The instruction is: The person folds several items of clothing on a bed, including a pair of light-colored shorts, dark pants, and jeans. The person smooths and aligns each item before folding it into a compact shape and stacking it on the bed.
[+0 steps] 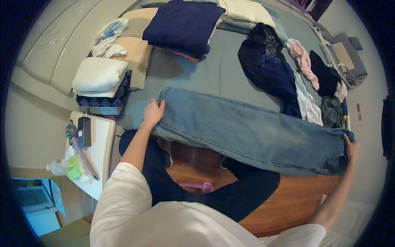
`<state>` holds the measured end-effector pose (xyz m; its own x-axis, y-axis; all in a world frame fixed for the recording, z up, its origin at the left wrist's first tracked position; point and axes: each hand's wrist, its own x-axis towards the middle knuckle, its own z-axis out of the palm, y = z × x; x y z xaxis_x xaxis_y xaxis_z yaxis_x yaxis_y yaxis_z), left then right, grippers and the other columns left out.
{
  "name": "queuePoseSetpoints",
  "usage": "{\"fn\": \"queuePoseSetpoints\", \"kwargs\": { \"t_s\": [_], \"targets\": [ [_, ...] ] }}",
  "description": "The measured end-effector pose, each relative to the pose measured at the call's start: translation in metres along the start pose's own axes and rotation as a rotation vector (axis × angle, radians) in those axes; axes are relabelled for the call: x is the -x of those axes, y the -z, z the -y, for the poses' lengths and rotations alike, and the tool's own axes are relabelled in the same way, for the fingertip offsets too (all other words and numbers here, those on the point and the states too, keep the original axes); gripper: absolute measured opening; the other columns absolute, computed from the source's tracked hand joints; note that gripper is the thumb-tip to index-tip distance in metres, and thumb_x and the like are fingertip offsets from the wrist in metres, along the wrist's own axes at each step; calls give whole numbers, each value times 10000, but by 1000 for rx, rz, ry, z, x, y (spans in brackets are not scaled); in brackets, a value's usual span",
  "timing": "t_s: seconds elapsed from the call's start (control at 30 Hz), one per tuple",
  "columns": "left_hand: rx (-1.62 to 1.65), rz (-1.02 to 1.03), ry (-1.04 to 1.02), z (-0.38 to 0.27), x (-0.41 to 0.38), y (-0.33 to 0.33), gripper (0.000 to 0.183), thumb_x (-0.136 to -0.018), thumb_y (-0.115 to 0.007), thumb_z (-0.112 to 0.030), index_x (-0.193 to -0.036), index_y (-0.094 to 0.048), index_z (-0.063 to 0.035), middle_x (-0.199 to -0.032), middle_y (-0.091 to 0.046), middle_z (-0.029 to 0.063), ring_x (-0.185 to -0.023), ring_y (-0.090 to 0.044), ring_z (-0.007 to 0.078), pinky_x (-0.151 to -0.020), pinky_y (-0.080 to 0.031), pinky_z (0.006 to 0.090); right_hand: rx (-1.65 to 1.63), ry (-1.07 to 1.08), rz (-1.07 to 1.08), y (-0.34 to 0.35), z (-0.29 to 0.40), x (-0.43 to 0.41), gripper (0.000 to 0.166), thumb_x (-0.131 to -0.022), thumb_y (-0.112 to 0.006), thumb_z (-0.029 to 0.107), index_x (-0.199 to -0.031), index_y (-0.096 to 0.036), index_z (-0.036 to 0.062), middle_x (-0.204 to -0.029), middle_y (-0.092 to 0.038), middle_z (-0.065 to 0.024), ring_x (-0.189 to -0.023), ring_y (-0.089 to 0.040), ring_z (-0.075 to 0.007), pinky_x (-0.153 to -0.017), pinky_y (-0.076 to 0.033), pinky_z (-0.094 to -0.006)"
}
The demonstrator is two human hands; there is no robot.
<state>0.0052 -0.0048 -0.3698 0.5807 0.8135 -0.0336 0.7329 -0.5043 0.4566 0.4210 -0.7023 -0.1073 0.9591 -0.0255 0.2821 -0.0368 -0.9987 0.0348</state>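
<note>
A pair of blue denim jeans (243,126), folded lengthwise, stretches across the near edge of the bed between my hands. My left hand (153,112) grips the leg-hem end at the left. At the other end, my right hand (352,149) holds the waistband, close to a pocket opening. The near long edge of the jeans hangs by the bed's front, above my knees. Beyond them, a dark navy garment (268,71) lies crumpled on the grey-green bedsheet (225,74).
Folded dark clothes (185,24) are stacked at the back. A white folded garment (100,74) tops another pile at the left. Loose clothes, including a pink one (304,63), lie along the right. A white bedside table (100,154) holds a black box (84,131) and a plastic bottle (58,167).
</note>
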Motion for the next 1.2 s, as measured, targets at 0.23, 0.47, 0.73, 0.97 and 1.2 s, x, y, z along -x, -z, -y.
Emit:
{"fn": "queuePoseSetpoints", "kwargs": {
  "t_s": [0.23, 0.47, 0.73, 0.97, 1.2],
  "targets": [
    [317, -83, -184, 8, -15, 49, 423, -908, -620, -358, -1035, -521, 33, -925, -617, 266, -909, -611, 374, -760, -460, 441, -234, 21, -63, 42, 27, 22, 740, -719, -732, 622, -842, -661, -104, -801, -678, -227, -756, -666, -322, -690, -510, -420],
    [87, -200, -125, 38, 1, 73, 382, -947, -557, -346, -1064, -480, 10, -967, -631, 305, -884, -598, 494, -764, -472, 523, -282, -39, 15, 53, 42, -3, 693, -718, -742, 594, -968, -699, -51, -844, -705, -188, -791, -677, -284, -725, -515, -399],
    [-45, -100, -78, 76, -14, 43, 430, -967, -517, -357, -1176, -472, 16, -1011, -629, 306, -958, -597, 477, -801, -471, 517, -37, -54, -26, -45, 105, 19, 790, -669, -718, 683, -966, -690, -49, -975, -675, -258, -935, -650, -405, -820, -506, -470],
    [35, -245, -68, 37, 9, 50, 345, -956, -548, -305, -1127, -470, -16, -998, -625, 295, -934, -593, 478, -762, -463, 512, -65, -32, -129, -29, 89, -14, 818, -702, -663, 707, -1091, -647, -12, -1054, -662, -249, -1009, -627, -402, -834, -497, -474],
    [413, 143, 210, 75, -6, 61, 419, -818, -621, -130, -1185, -536, 53, -1033, -651, 163, -926, -622, 251, -815, -485, 350, -25, -9, -76, -50, 121, -1, 776, -712, -688, 667, -1036, -671, -38, -1074, -659, -248, -1017, -624, -409, -869, -487, -468]
  ]
}}
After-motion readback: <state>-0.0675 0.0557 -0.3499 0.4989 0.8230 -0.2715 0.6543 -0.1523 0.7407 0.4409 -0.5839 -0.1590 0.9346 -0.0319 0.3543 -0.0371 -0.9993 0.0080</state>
